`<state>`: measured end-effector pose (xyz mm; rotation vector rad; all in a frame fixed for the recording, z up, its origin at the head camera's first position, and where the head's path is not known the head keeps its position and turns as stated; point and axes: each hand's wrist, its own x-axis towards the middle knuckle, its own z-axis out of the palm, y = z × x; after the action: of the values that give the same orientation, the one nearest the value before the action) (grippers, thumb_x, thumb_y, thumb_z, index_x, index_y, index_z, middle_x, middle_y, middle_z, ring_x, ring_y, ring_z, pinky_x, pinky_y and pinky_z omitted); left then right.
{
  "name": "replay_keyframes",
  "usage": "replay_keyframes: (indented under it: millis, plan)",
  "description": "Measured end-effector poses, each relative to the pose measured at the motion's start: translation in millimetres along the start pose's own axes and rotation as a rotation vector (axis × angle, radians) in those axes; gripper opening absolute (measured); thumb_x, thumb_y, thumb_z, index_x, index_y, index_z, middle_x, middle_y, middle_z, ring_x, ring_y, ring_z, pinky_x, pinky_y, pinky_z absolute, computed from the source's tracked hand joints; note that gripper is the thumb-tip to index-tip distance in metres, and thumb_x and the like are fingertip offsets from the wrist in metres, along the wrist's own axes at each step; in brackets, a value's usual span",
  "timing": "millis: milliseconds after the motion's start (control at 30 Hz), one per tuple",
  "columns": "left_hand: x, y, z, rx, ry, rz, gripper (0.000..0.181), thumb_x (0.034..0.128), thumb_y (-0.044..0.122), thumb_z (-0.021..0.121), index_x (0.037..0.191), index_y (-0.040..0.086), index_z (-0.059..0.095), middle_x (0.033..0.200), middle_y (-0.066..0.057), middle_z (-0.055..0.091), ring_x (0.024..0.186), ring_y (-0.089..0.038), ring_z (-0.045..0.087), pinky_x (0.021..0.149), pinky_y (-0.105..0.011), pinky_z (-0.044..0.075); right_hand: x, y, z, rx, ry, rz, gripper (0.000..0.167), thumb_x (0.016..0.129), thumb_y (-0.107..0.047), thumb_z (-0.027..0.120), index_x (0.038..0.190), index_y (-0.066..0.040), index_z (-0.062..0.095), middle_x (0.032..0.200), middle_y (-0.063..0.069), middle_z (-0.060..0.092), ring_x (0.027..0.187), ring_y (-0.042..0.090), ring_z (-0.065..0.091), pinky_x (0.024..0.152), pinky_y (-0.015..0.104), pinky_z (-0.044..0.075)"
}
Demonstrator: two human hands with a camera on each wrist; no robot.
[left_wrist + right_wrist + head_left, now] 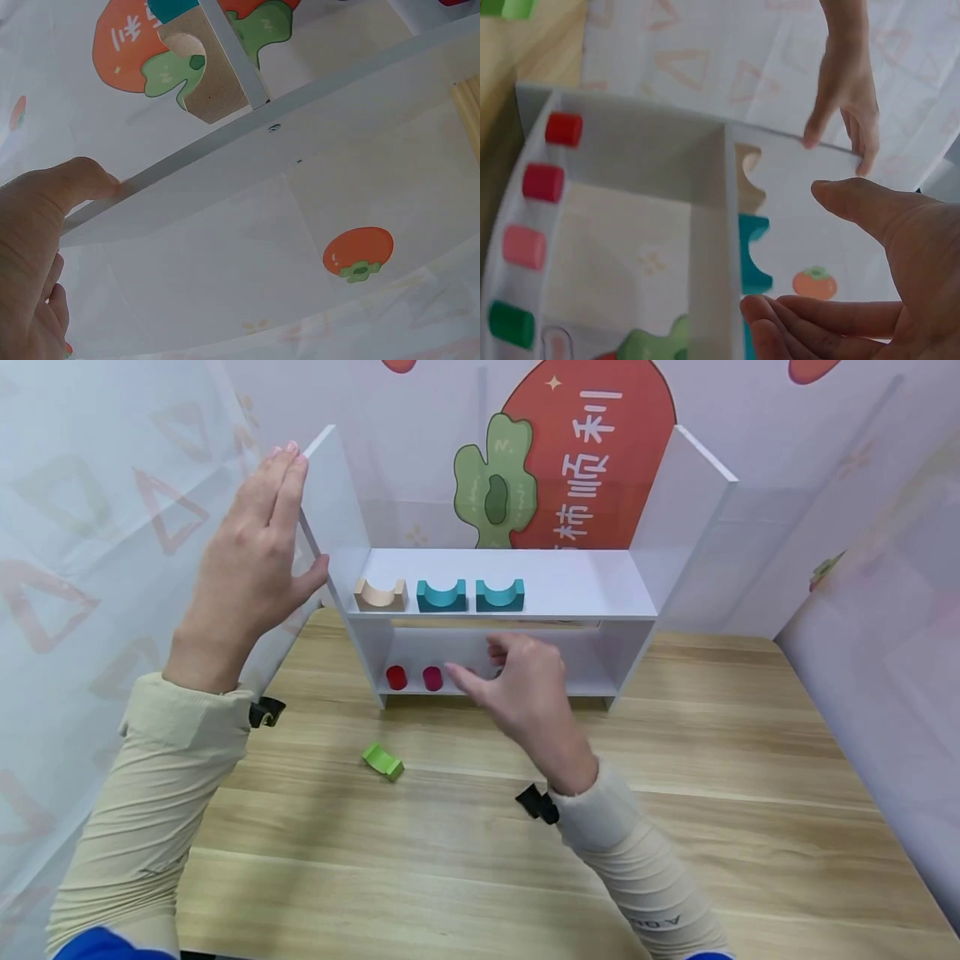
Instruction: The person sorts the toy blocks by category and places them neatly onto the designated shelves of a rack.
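A white two-tier shelf (502, 620) stands on the wooden table. My left hand (251, 547) holds its tall left side panel (217, 225), fingers along the outside and thumb (79, 180) at the front edge. On the upper board sit one beige block (381, 600) and two teal blocks (441, 602), all with curved hollows facing up. My right hand (528, 689) is before the lower tier, thumb and fingers apart, holding nothing. Red (563, 129), crimson (542, 182), pink (524, 246) and green (511, 324) cylinders stand in a row there; my right hand partly hides this row in the head view.
A light green curved block (383, 762) lies on the table in front of the shelf, to the left. The shelf's right side panel (686, 510) rises high. Printed cloth (787, 552) hangs behind and at both sides of the table.
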<state>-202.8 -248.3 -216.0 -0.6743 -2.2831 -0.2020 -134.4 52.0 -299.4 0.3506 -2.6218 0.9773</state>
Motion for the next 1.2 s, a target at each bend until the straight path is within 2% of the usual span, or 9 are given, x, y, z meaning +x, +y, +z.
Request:
replay_keyframes:
  millis: [167,333,533,700,900,1200]
  plan:
    - [-0.4,-0.2,0.2,-0.002,0.000,-0.001,0.093,0.0860,0.005,0.076,0.165,-0.002,0.027,0.173,-0.019,0.030,0.162,-0.036,0.028,0.137,-0.039,0.022,-17.7,0,28,0.028,-0.014,-0.069,0.055,0.084,-0.043,0.089,0.116,0.000,0.077,0.103,0.012,0.080,0.093,0.024,0.074,0.084,0.037,0.066]
    - [0.0,0.1,0.5,-0.002,-0.006,-0.005,0.094,0.0862,0.005,0.077,0.165,-0.001,0.026,0.174,-0.019,0.029,0.162,-0.036,0.028,0.138,-0.039,0.021,-33.4,4,59,0.086,-0.039,-0.105,0.046,0.083,-0.038,0.091,0.108,-0.002,0.077,0.097,0.010,0.077,0.086,0.022,0.069,0.077,0.035,0.065]
    - [0.5,0.8,1.3,0.007,-0.014,-0.005,0.094,0.0868,0.006,0.077,0.165,-0.001,0.026,0.174,-0.018,0.029,0.162,-0.036,0.028,0.137,-0.039,0.021,-50.6,11,97,0.127,-0.159,-0.102,0.055,0.082,-0.035,0.092,0.123,-0.002,0.074,0.107,0.010,0.077,0.097,0.021,0.073,0.084,0.031,0.066]
    - [1.0,1.0,0.8,0.007,-0.022,-0.013,0.094,0.0874,0.007,0.077,0.166,0.000,0.025,0.174,-0.017,0.028,0.163,-0.035,0.026,0.138,-0.039,0.021,-61.7,11,124,0.189,-0.252,-0.097,0.054,0.079,-0.029,0.094,0.121,-0.001,0.074,0.109,0.014,0.077,0.101,0.026,0.074,0.085,0.029,0.064]
    - [0.8,0.1,0.4,0.002,-0.021,-0.013,0.094,0.0871,0.006,0.077,0.166,-0.001,0.025,0.174,-0.018,0.028,0.163,-0.035,0.026,0.138,-0.039,0.020,-69.6,12,148,0.275,-0.296,-0.087,0.054,0.077,-0.017,0.095,0.122,0.002,0.074,0.111,0.015,0.077,0.101,0.025,0.075,0.085,0.020,0.062]
    - [0.0,0.3,0.0,-0.005,-0.010,-0.012,0.094,0.0865,0.006,0.077,0.165,-0.001,0.026,0.174,-0.019,0.029,0.163,-0.035,0.027,0.138,-0.039,0.021,-71.2,14,171,0.210,-0.302,-0.120,0.048,0.077,-0.008,0.094,0.120,0.001,0.076,0.114,0.012,0.078,0.103,0.020,0.075,0.086,0.016,0.062]
